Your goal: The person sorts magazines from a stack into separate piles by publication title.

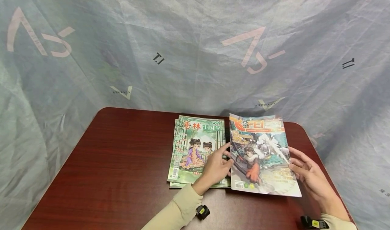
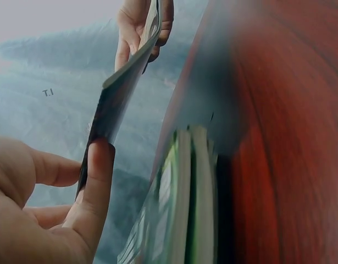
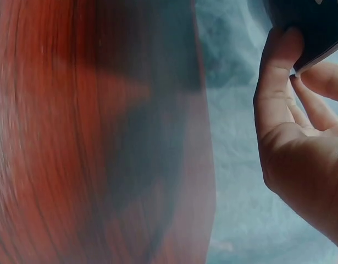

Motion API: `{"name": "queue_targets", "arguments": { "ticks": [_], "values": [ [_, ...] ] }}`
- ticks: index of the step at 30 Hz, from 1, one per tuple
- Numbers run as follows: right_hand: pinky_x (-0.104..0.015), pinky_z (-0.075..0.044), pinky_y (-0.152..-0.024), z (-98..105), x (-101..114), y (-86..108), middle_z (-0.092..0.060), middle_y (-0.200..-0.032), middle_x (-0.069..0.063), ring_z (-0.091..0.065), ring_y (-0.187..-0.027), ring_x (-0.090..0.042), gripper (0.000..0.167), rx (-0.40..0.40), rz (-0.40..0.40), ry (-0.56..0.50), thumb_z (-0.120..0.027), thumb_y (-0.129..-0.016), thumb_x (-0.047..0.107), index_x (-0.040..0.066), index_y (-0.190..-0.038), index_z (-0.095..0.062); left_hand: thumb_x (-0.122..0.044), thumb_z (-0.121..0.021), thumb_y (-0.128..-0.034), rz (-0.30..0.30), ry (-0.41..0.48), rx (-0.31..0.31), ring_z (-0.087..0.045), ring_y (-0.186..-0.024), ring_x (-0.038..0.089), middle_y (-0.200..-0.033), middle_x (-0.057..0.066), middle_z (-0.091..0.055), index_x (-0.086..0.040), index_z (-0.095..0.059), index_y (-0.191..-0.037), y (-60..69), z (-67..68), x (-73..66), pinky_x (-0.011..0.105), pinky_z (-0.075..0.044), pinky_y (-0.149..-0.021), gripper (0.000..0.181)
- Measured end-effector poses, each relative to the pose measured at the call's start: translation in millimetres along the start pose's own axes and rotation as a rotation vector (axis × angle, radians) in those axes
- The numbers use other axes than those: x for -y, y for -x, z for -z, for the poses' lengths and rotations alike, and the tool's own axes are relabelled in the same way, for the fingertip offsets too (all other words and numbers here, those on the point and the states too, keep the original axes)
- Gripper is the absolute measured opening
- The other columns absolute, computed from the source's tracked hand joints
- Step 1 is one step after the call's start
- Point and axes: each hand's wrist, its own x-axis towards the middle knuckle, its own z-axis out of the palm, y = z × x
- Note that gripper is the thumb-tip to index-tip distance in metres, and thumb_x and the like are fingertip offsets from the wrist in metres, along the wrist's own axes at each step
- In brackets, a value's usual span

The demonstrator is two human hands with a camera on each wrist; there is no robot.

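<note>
Both hands hold a magazine point(image 1: 263, 155) with an orange title and a cartoon cover, raised above the table's right part. My left hand point(image 1: 214, 166) pinches its left edge; the left wrist view shows thumb and fingers on opposite faces of the magazine point(image 2: 118, 96). At the opposite edge, my right hand point(image 1: 315, 181) grips it between thumb and fingers, and a dark corner of the magazine point(image 3: 317, 33) shows in the right wrist view. Left of it lies a small stack of green magazines point(image 1: 192, 152), the top one picturing two children. My left forearm reaches past its lower right corner.
The dark red wooden table point(image 1: 115, 162) has rounded far corners. A grey cloth point(image 1: 189, 54) with printed letters hangs behind it and along both sides. Each wrist wears a black strapped device, such as the left wrist's device point(image 1: 202, 212).
</note>
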Motion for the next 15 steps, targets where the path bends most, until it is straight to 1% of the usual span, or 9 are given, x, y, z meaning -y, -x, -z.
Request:
{"name": "queue_targets", "arguments": {
  "ticks": [1,8,13,15],
  "values": [
    [-0.026,-0.046,-0.057,2.7,0.0,1.0,-0.077,-0.112,0.006,-0.061,-0.075,-0.004,0.062,0.001,0.003,-0.003,-0.056,-0.110,-0.011,0.025,-0.161,-0.055,0.004,-0.068,-0.1029,0.002,0.001,0.001,-0.067,-0.059,0.006,-0.118,0.005,-0.069,-0.008,-0.049,-0.168,-0.8,-2.4,-0.3,0.025,-0.055,-0.049,0.069],
    [-0.022,-0.051,-0.061,16.9,-2.8,5.8,-0.073,-0.108,0.007,-0.062,-0.076,-0.003,0.063,0.017,0.016,-0.023,-0.052,-0.111,-0.013,0.025,-0.162,-0.054,0.002,-0.068,-0.1042,-0.011,-0.014,0.012,-0.067,-0.060,0.006,-0.118,0.006,-0.070,-0.008,-0.049,-0.167,-4.2,-14.8,-1.7,0.025,-0.052,-0.049,0.066],
    [-0.021,-0.052,-0.061,22.7,-9.2,7.6,-0.073,-0.107,0.006,-0.061,-0.075,-0.003,0.064,0.016,0.004,-0.045,-0.052,-0.111,-0.014,0.026,-0.161,-0.056,0.001,-0.068,-0.1048,0.004,-0.029,0.007,-0.067,-0.059,0.007,-0.117,0.005,-0.070,-0.009,-0.050,-0.167,-7.6,-21.4,0.0,0.026,-0.053,-0.049,0.065],
    [-0.022,-0.052,-0.061,25.3,-10.9,7.5,-0.074,-0.108,0.005,-0.063,-0.077,-0.004,0.064,0.008,0.003,-0.051,-0.052,-0.111,-0.014,0.026,-0.161,-0.056,0.002,-0.068,-0.1041,0.010,-0.033,0.002,-0.067,-0.060,0.007,-0.117,0.004,-0.070,-0.009,-0.051,-0.167,-9.9,-24.7,0.8,0.026,-0.053,-0.049,0.066]
  ]
}}
